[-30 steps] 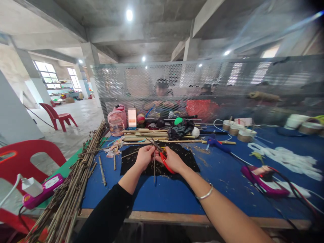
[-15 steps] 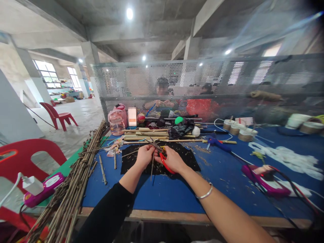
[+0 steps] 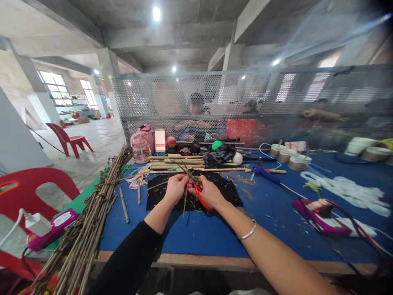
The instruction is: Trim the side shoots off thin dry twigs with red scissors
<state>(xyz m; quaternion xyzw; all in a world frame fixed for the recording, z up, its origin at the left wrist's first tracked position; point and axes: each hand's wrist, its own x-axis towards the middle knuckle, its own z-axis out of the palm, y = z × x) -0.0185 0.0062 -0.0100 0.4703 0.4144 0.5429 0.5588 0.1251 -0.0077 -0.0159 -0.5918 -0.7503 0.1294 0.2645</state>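
Observation:
Red-handled scissors (image 3: 201, 196) are gripped in my right hand (image 3: 209, 191), their blades pointing up and left past my left fingers. My left hand (image 3: 176, 188) pinches a thin twig (image 3: 184, 202) that hangs down between the two hands. Both hands are close together above a black cloth (image 3: 159, 198) strewn with small clippings. Where the blades meet the twig is too small to make out. Two short cut sticks, one of them a twig piece (image 3: 124, 205), lie on the blue table (image 3: 208, 239) left of the cloth.
A long bundle of twigs (image 3: 87, 223) lies along the left edge. Bamboo sticks (image 3: 176, 166), a pink jug (image 3: 141, 146) and a green ball (image 3: 216, 145) stand behind the cloth. A blue glue gun (image 3: 265, 174) and a purple power strip (image 3: 322, 221) are at right. People sit beyond the mesh screen.
The hands have hardly moved; the scissors and twig stay nearly in the same place. The view has shifted very slightly.

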